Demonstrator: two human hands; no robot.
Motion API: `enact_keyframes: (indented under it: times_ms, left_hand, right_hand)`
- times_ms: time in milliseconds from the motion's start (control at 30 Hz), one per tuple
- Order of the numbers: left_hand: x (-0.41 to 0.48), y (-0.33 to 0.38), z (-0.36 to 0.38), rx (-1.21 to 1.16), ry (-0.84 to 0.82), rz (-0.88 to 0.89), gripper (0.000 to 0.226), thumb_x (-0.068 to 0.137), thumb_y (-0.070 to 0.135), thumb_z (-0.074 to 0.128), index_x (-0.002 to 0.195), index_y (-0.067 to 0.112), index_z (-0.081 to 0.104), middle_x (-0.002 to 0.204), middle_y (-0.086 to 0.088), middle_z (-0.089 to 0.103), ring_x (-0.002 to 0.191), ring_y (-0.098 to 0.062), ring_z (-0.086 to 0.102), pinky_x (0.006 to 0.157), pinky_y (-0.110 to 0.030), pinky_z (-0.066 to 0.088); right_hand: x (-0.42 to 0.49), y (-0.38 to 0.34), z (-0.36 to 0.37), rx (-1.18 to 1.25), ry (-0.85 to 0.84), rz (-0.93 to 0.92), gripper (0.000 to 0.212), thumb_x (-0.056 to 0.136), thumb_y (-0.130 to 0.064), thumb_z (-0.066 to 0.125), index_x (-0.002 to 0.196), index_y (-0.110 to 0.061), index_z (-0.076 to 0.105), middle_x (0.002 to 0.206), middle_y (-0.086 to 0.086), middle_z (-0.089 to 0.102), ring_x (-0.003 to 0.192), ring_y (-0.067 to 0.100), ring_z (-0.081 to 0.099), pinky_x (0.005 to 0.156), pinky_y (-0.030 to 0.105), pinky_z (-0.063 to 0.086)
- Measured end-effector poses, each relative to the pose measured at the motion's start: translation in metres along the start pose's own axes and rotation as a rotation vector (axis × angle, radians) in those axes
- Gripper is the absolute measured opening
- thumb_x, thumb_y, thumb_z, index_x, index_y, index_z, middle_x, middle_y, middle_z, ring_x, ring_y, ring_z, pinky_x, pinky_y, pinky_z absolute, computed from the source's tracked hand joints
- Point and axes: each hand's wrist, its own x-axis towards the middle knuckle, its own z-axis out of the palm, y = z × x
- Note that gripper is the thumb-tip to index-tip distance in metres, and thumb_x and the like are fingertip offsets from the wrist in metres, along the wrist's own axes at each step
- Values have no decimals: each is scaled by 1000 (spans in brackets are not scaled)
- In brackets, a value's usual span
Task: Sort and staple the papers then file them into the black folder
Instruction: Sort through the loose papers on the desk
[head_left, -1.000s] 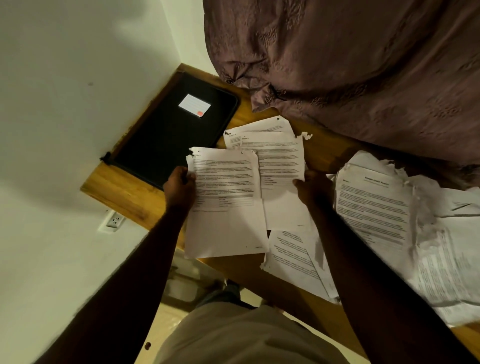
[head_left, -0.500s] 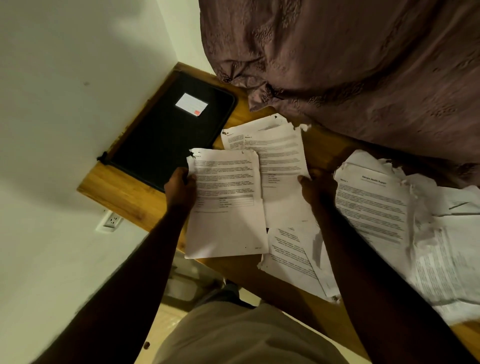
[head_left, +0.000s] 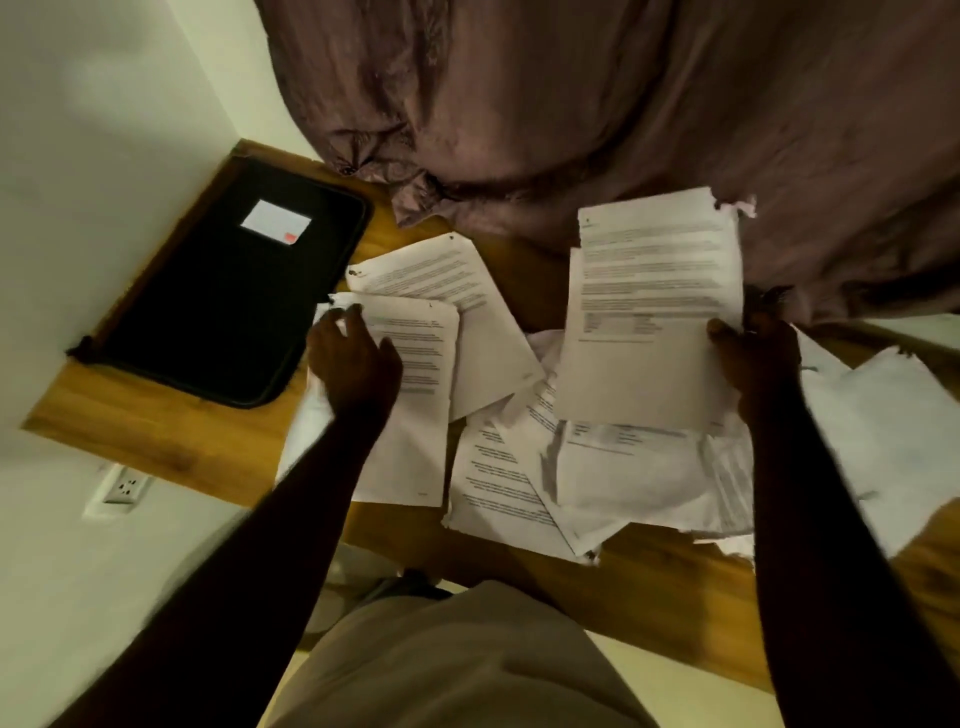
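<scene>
Dim, warm light, brightest on the pale wall (head_left: 78, 156). The left forearm (head_left: 291, 519) shows near black, smeared by motion blur. Print on the papers (head_left: 649, 312) is soft; the wide lens bows the desk (head_left: 156, 436) edge.

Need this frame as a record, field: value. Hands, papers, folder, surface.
left hand: fingers spread, rests on the left sheets
right hand: grip pinches the held sheets at their right edge, above the pile
black folder: closed, flat at the desk's far left, white label on top
loose pile: overlapping printed sheets on the desk, between the arms
desk: wooden, set against the wall
cloth: brown, drapes onto the desk's far edge
stapler: not in view
</scene>
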Motion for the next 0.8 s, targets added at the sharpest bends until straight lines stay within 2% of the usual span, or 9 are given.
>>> enact_keyframes:
  times_ms: [33,133,200,300,367,433,500,633,800]
  left_hand:
    - [-7,16,5,-50,-41,51,51,90,23,65,135,6,50,136,-21,51,129,-40,44,108,-51,35]
    - [-29,67,19,-237,-279,140,35,94,25,63,126,10,57,117,-11,65,110,-28,61,96,-38,51]
    - [-44,97,30,-307,-498,119,31,93,26,65,120,13,58,111,-7,71,103,-23,67,90,-31,53]
    - [-63,133,43,-307,-689,90,36,93,29,64,124,10,56,120,-9,70,113,-27,65,90,-28,46]
    - [-72,152,49,-279,-743,76,46,93,36,64,129,9,53,128,-11,65,119,-31,61,94,-35,47]
    - [-79,165,55,-272,-785,39,53,94,43,65,132,8,51,129,-12,64,116,-32,62,88,-37,51]
    - [-82,176,63,-278,-777,8,54,94,43,65,132,8,49,128,-13,64,113,-32,64,83,-36,53]
    - [-88,188,75,-301,-709,-50,58,93,42,67,134,8,44,128,-14,62,115,-34,63,85,-39,55]
    - [-94,194,82,-361,-711,-127,63,92,45,68,139,11,43,136,-14,58,122,-35,58,96,-44,52]
  right_hand:
    - [-3,15,-14,-4,15,32,42,91,-27,71,126,-2,65,104,10,64,97,28,63,70,26,49]
    - [-14,58,-42,-27,47,105,39,92,-27,72,122,-3,67,111,17,68,104,36,64,88,43,53]
    - [-24,77,-49,-14,20,157,37,93,-29,71,122,-6,67,114,15,67,101,34,63,88,46,53]
    - [-33,99,-45,18,0,229,34,93,-34,70,121,-15,67,118,11,67,103,35,62,93,52,54]
    - [-38,102,-38,7,-28,234,33,95,-34,67,123,-17,67,114,6,65,101,29,59,92,48,52]
    - [-39,105,-31,-9,-66,246,32,97,-31,64,124,-16,66,111,4,62,100,25,55,92,46,50]
    - [-41,104,-24,-15,-102,243,32,96,-28,65,125,-14,66,118,8,66,102,27,57,94,46,51]
    - [-44,105,-14,-68,-136,209,36,95,-24,66,128,-11,65,128,13,65,112,34,61,93,41,51]
    - [-49,109,-6,-133,-147,217,39,95,-28,65,130,-12,63,129,13,65,115,36,61,97,48,53]
